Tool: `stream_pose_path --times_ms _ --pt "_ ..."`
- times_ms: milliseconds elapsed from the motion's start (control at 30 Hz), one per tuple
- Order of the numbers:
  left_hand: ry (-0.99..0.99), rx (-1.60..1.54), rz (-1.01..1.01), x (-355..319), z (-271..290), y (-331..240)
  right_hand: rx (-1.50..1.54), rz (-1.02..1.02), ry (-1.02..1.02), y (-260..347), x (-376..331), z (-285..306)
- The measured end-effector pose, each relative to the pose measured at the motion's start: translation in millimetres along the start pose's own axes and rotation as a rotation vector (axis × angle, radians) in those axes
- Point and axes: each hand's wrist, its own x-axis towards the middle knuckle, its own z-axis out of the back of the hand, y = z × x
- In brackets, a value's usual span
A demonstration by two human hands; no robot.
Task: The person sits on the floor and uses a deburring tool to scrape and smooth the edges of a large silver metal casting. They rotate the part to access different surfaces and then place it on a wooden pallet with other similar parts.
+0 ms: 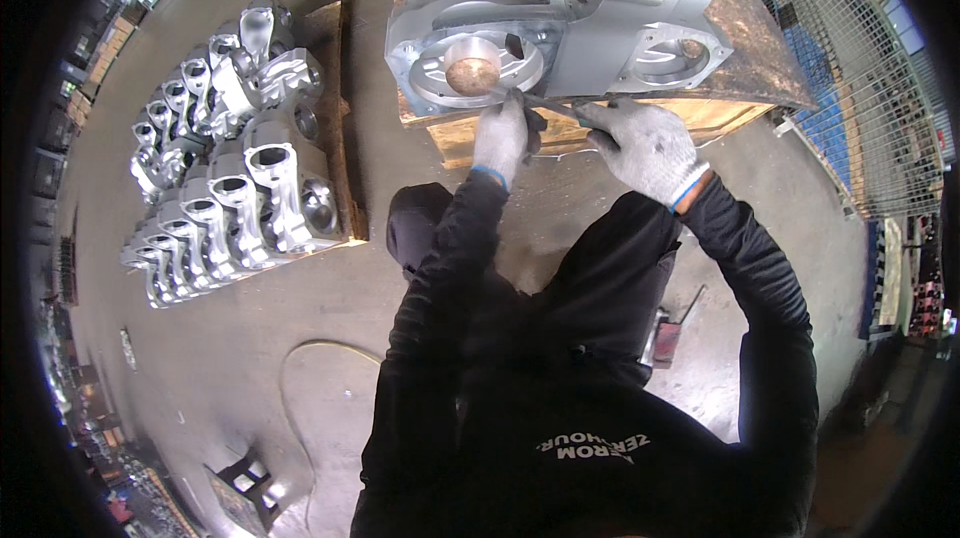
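Gloved left hand (502,138) and right hand (645,143) pinching a slim tool (550,106), likely for control, you work the metal casting (592,56) at the wooden platform's (758,50) near edge.

blue-edged pale grey gloves (652,146) go with dark trousers (612,256) and a black long-sleeved top (590,498) bearing white lettering (577,449).

Through the head camera I see grey metal castings (225,193) crowded on a wooden pallet (346,138) at the left. Below, a thin hose (283,378) curves over the concrete floor (200,368) near a small dark stand (245,486). At the right, I make out a red object (667,346) on the floor and a wire mesh cage (850,78).
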Motion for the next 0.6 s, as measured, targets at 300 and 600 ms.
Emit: stream_pose_path --times_ms 300,600 --pt "-0.157 0.472 -1.368 -22.9 -25.7 -226.5 0.845 -0.399 -0.103 42.4 -86.4 -92.9" --pt "-0.034 1.7 -1.433 31.5 -92.4 -275.7 1.063 -0.641 -0.101 50.7 -110.7 -152.1"
